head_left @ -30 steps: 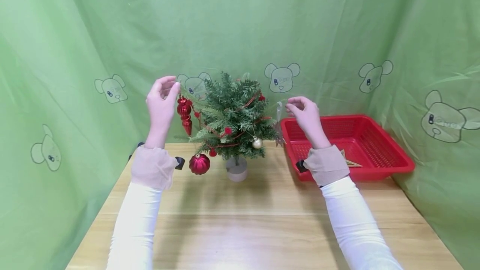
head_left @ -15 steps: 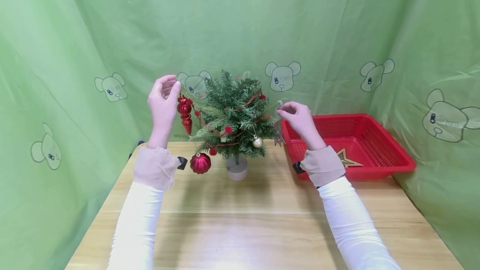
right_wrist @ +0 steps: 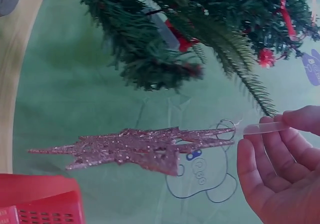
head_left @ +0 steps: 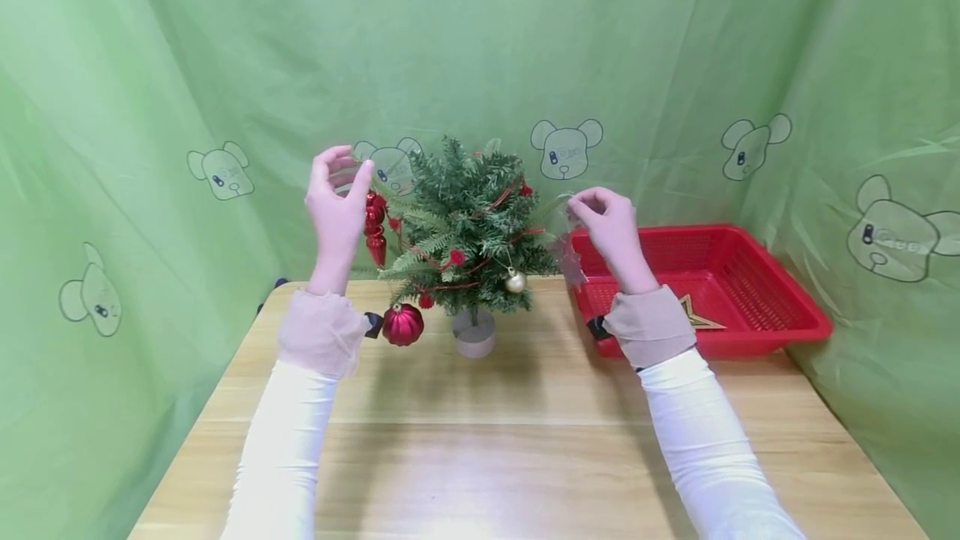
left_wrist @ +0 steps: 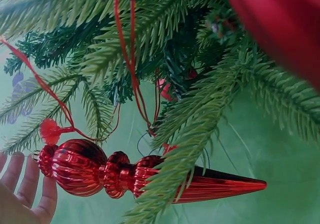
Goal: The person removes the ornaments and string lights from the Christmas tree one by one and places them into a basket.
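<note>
- Right grip (right_wrist: 277, 174) pinches a clear strip (right_wrist: 265, 128) between thumb and fingers, at the right of its wrist view.
- From that strip hangs a spiky star ornament (right_wrist: 127, 148), pinkish copper and thick with glitter, a thin wire loop at its tip. It is seen nearly edge-on, across the middle of the right wrist frame; in the head view it is faint, right of centre, in front of the basket's left edge.
- Left grip (head_left: 333, 202), left of centre in the head view, has thumb and fingers parted and loosely curved. They are beside the top of a long red ornament (left_wrist: 82, 166), shiny and ribbed, narrowing to a point; whether they touch it I cannot tell.
- Green tree (head_left: 465, 190) at the centre of the head frame, in a pale pot (head_left: 475, 340) on the wooden bench (head_left: 480, 457). It carries a dark red ball (head_left: 403, 325), a pale gold ball (head_left: 515, 282) and red string.
- Red basket (head_left: 813, 328) at the right, a gold star (head_left: 693, 321) inside; the right cuff (head_left: 651, 327) hides part of its near side.
- One branch crosses the long ornament in the left wrist view; another ends just above the right fingers.
</note>
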`<state>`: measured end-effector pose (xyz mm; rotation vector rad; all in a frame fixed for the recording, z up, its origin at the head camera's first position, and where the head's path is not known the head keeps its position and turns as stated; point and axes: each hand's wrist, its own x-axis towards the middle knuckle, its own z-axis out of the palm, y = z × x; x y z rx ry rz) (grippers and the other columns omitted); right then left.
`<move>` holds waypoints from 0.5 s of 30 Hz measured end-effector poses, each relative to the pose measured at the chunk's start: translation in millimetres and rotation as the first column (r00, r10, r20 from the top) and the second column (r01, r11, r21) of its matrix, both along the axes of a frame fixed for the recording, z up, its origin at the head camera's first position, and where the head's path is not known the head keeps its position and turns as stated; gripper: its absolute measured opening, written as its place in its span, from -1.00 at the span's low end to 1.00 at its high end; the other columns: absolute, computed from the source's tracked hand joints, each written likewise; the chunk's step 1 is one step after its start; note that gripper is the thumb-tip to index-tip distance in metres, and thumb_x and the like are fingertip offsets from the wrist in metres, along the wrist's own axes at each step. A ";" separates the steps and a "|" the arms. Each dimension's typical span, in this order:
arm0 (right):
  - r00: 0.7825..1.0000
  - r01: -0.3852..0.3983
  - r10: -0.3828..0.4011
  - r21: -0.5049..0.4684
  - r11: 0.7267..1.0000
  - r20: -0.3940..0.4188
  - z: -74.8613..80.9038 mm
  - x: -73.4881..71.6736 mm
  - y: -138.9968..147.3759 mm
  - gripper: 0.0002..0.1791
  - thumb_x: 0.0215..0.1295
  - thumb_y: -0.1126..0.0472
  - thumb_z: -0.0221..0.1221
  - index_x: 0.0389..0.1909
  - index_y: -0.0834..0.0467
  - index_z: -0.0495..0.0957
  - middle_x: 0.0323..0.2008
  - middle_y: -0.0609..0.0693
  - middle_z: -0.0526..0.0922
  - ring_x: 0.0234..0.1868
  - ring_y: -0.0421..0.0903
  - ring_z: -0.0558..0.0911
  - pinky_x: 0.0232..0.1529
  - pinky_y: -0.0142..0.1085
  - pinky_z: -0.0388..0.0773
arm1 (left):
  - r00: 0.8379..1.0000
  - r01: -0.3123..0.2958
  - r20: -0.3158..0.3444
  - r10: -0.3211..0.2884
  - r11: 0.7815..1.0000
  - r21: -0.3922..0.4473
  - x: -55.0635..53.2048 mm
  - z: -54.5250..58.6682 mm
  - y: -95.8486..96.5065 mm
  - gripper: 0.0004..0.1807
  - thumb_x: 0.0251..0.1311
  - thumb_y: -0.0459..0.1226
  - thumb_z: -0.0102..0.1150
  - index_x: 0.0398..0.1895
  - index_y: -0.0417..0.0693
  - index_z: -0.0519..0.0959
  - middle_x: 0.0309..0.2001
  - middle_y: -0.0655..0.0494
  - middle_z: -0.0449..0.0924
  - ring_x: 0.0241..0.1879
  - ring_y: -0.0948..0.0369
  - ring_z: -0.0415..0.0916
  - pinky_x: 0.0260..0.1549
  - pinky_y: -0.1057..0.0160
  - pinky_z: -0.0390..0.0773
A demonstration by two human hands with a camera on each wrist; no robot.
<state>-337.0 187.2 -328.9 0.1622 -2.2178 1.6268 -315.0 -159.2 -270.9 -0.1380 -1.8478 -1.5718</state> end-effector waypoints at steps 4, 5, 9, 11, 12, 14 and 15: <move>1.000 0.020 -0.021 -0.048 0.999 -0.021 7.8 1.0 3.3 -0.78 0.34 0.21 0.18 -0.16 0.31 0.59 -0.50 -0.27 0.60 -0.40 -0.27 0.62 -0.31 -0.49 0.63 | 1.000 0.009 -0.001 -0.009 1.000 0.005 0.2 -1.3 1.6 -0.48 0.17 -0.12 0.33 0.16 -0.09 0.44 -0.02 0.11 0.53 -0.09 0.23 0.51 -0.04 0.27 0.58; 0.999 0.027 -0.029 -0.052 0.998 -0.029 9.9 1.0 4.6 -0.78 0.34 0.20 0.18 -0.17 0.30 0.60 -0.50 -0.27 0.60 -0.40 -0.27 0.62 -0.30 -0.48 0.63 | 1.000 0.011 -0.002 -0.011 1.000 0.005 0.3 -1.7 1.7 -0.47 0.16 -0.12 0.33 0.16 -0.09 0.44 -0.01 0.11 0.52 -0.09 0.22 0.51 -0.05 0.27 0.58; 0.998 0.032 -0.038 -0.099 0.995 -0.055 18.8 0.7 10.8 -0.80 0.33 0.21 0.19 -0.18 0.29 0.59 -0.50 -0.29 0.61 -0.42 -0.30 0.61 -0.33 -0.49 0.63 | 1.000 0.015 -0.002 -0.015 1.000 -0.003 0.3 -2.7 1.6 -0.47 0.16 -0.11 0.34 0.16 -0.05 0.44 0.02 0.05 0.52 -0.08 0.23 0.51 -0.04 0.27 0.58; 0.997 0.027 -0.036 -0.125 0.992 -0.067 23.2 0.4 13.9 -0.82 0.33 0.22 0.20 -0.18 0.28 0.59 -0.50 -0.30 0.62 -0.43 -0.31 0.61 -0.35 -0.50 0.62 | 1.000 0.017 -0.002 -0.017 1.000 -0.006 0.1 -3.0 1.3 -0.48 0.16 -0.11 0.34 0.16 -0.04 0.44 0.04 0.00 0.52 -0.08 0.23 0.51 -0.04 0.27 0.58; 0.997 0.024 -0.034 -0.138 0.990 -0.072 25.3 0.1 15.4 -0.83 0.33 0.23 0.20 -0.19 0.27 0.60 -0.50 -0.30 0.63 -0.43 -0.31 0.61 -0.36 -0.51 0.62 | 1.000 0.017 -0.002 -0.017 1.000 -0.005 0.0 -3.1 1.1 -0.48 0.16 -0.11 0.34 0.16 -0.04 0.44 0.05 -0.01 0.52 -0.08 0.23 0.51 -0.04 0.27 0.58; 0.996 0.023 -0.036 -0.153 0.988 -0.081 28.5 -1.1 18.7 -0.85 0.33 0.24 0.20 -0.20 0.25 0.60 -0.50 -0.29 0.64 -0.44 -0.32 0.61 -0.36 -0.50 0.62 | 1.000 0.019 -0.001 -0.019 1.000 -0.003 -0.1 -3.3 0.7 -0.47 0.16 -0.11 0.34 0.16 -0.05 0.44 0.06 -0.02 0.52 -0.08 0.23 0.51 -0.04 0.27 0.58; 0.996 0.027 -0.039 -0.154 0.988 -0.080 29.7 -1.7 20.6 -0.86 0.33 0.23 0.20 -0.21 0.23 0.60 -0.50 -0.29 0.64 -0.44 -0.32 0.62 -0.36 -0.49 0.62 | 1.000 0.021 -0.001 -0.021 1.000 -0.002 0.0 -3.3 0.6 -0.47 0.16 -0.11 0.34 0.16 -0.06 0.44 0.06 -0.04 0.52 -0.08 0.23 0.51 -0.04 0.27 0.58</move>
